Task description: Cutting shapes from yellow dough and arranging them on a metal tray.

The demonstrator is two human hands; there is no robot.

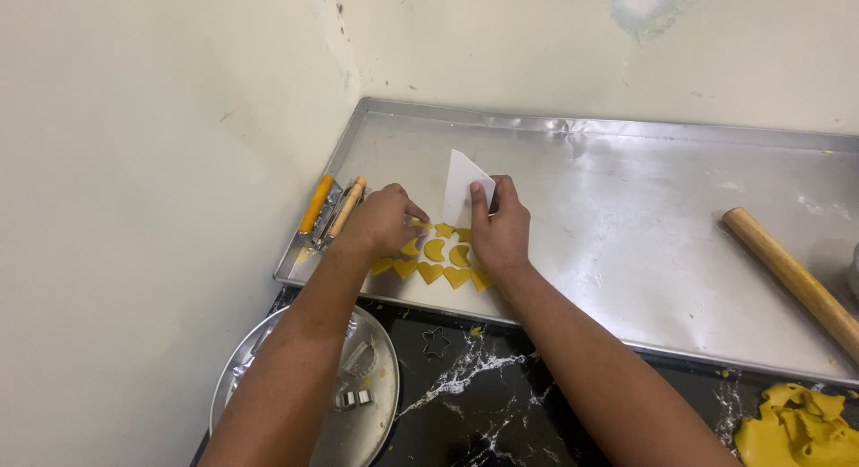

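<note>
Right hand (501,230): thumb and fingers pinched on a white plastic scraper (463,191), held upright with its lower edge down among yellow dough cut-outs (436,259). Left hand (385,218): fingers curled, tips on a cut-out at the row's left end; we cannot tell whether it actually grips the piece. The cut-outs, hearts and crescents and a star, lie near the left front corner of a large steel tray (644,208); both hands cover part of them. Two tools with orange and wooden handles (331,209) lie against the tray's left rim, their heads hard to make out. Wooden rolling pin (792,279) sits well apart to the right, cut off by the frame. On the black marbled counter (501,386): star cutter (436,342), round metal plate (367,404) partly behind our left forearm, and leftover yellow dough (796,427).
</note>
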